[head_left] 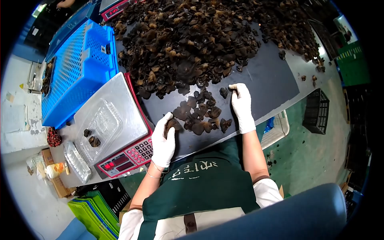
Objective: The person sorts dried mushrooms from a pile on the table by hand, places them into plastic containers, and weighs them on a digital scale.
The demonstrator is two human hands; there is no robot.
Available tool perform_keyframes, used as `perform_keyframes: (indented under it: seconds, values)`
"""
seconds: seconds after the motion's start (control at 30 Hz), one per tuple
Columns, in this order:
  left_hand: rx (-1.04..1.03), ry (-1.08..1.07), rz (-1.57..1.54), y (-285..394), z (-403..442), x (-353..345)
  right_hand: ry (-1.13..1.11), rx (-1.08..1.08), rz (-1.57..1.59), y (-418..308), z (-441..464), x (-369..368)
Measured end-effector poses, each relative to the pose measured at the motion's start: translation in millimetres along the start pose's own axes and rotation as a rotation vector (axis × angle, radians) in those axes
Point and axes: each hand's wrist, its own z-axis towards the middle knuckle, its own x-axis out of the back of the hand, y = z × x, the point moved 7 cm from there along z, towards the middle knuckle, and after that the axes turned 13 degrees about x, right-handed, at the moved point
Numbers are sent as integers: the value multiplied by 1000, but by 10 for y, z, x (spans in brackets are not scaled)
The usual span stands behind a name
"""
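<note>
Dark fungus pieces [202, 111] near the table's front edge [276, 110], seemingly light, pliable and tearable, suit a pinch at their folds, the left hand [164, 141] gripping a brown piece [173, 125], the right hand [242, 107] open beside a black piece [223, 93].

Food workshop: fungus heap [184, 44], scale [133, 120]

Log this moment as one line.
left hand: dark piece in grip | right hand: beside small dark clump | scale: clear tray with dark bits | large dark heap: beyond hands
</note>
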Motion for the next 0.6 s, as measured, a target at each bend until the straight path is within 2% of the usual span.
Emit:
perform_keyframes:
  seconds: [0.03,0.07,0.13,0.17,0.23,0.3,0.33,0.37,0.5,0.6]
  values:
    - [-81,58,125,29,-4,24,-2,11,34,23,-12,-9]
    - [-89,73,112,80,7,10,3,10,32,-8,-6,9]
    - [-138,81,168,118,67,-53,59,-213,355,34,-49,11]
    - [-178,91,224,132,78,-91,28,-187,389,-117,-12,39]
    - [-197,21,203,145,109,-218,-108,-24,442,-652,129,120]
    - [-212,-16,212,116,139,-277,-367,-239,674,-951,85,59]
    - [-247,28,332,180,103,-259,-321,-166,677,-982,91,39]
    - [-282,73,451,284,51,-234,-318,-165,676,-916,76,-2]
    - [-166,180,586,108,-23,-151,-9,145,167,-605,138,120]
    - [-90,93,676,-56,49,-283,-108,157,-19,-411,-24,-147]
